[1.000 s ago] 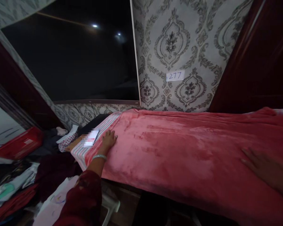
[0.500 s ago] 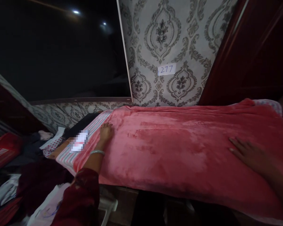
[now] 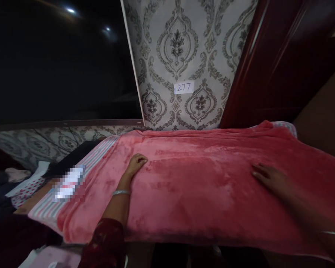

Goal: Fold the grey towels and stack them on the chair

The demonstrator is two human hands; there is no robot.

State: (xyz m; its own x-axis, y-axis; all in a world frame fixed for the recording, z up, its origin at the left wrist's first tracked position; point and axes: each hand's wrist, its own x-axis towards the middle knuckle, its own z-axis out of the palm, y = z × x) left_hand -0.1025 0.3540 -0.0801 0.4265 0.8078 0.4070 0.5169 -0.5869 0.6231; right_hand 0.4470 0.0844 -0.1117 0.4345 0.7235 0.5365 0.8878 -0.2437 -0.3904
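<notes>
Well, both hands lie open on a pink fleece blanket (image 3: pixel 184 212), which covers a long raised surface, likely a bed, though the blanket hides what it is. The left hand (image 3: pixel 136 165) rests palm down near the blanket's striped side, fingers loosely together, with a silver bangle (image 3: pixel 121 192) at its wrist. The right hand (image 3: pixel 270 178) is spread flat farther along, at the right of the view. Neither pinches anything: the flat palms bear on the fleece and pin it in place rather than lift it. The blanket's long edge stops short of a striped sheet (image 3: pixel 46 208), leaving that band showing, and a pixelated object (image 3: pixel 69 184) lies on the stripes, too obscured to name. Behind, damask wallpaper (image 3: pixel 177 48) carries a paper label (image 3: pixel 183 88) reading 277.
</notes>
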